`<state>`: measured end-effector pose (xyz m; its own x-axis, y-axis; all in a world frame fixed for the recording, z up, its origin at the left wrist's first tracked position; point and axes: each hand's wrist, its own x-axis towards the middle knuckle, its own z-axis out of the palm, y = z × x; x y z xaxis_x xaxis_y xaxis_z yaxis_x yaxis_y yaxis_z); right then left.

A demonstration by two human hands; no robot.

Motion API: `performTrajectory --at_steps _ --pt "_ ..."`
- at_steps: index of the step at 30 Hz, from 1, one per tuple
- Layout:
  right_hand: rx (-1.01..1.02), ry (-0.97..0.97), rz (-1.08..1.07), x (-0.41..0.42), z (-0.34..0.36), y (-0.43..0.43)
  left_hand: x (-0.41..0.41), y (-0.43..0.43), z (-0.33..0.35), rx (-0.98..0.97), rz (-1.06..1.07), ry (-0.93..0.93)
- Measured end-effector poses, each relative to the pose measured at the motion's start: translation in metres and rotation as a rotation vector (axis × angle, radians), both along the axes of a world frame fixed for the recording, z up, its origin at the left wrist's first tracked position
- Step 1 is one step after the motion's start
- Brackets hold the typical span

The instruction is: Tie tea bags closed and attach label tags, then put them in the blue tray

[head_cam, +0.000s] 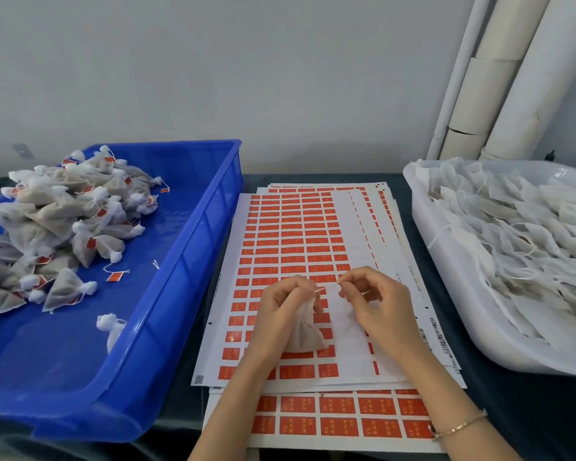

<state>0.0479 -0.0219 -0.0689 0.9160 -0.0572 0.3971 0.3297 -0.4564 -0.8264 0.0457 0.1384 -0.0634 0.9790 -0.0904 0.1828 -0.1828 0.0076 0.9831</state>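
pale grey wall point(246, 61) backs a table covered in dark cloth point(499, 394), and a stack of label sheets point(293, 234), printed with rows of orange-red tags, lies in the middle of it. some rows of the top sheet show bare white backing.

just over the near half of the label sheets, the left hand point(280, 304) has its fingers curled round the gathered neck of a white mesh tea bag point(305, 327), and the filled body of the bag hangs below the palm. the right hand point(376, 301) is level with it, thumb and forefinger pinched on a thin white string point(326, 287) that runs taut from the bag's neck across the small gap between the hands. its other fingers are loosely bent. a thin bracelet point(459, 427) sits on the right wrist.

left of the label sheets, close to their edge, stands the blue tray point(193, 247). a pile of tied bags point(57, 221) with orange tags fills its far left part. one loose tag on a string point(115, 277) lies on the tray floor, and a single bag point(108, 327) lies nearer the person.

right of the label sheets is a white tray point(416, 207) heaped with flat, untied bags point(519, 234), strings trailing. beyond that tray, white pipes point(499, 78) run up the wall.
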Motion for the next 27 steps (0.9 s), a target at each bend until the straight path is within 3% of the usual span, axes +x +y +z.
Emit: performTrajectory --at_steps 12,16,18,20,23,27 --pt "-0.085 -0.008 -0.120 0.003 -0.004 -0.001 -0.003 0.004 0.003 0.007 -0.126 0.029" --pt "0.084 -0.043 -0.140 0.001 0.000 -0.006 0.009 -0.001 0.002 -0.082 -0.315 0.425" --pt "0.190 -0.062 -0.147 -0.001 0.002 -0.009 0.009 0.002 0.000 -0.050 -0.352 0.518" --pt "0.280 -0.099 -0.141 -0.002 0.004 -0.010 0.009 0.005 0.003 0.004 -0.432 0.460" --pt "0.378 -0.154 -0.124 -0.001 0.006 -0.013 0.001 0.013 0.002 -0.080 -0.610 0.423" --pt "0.449 -0.159 -0.171 0.001 0.004 -0.016 0.002 0.011 0.005 -0.173 -0.640 0.439"
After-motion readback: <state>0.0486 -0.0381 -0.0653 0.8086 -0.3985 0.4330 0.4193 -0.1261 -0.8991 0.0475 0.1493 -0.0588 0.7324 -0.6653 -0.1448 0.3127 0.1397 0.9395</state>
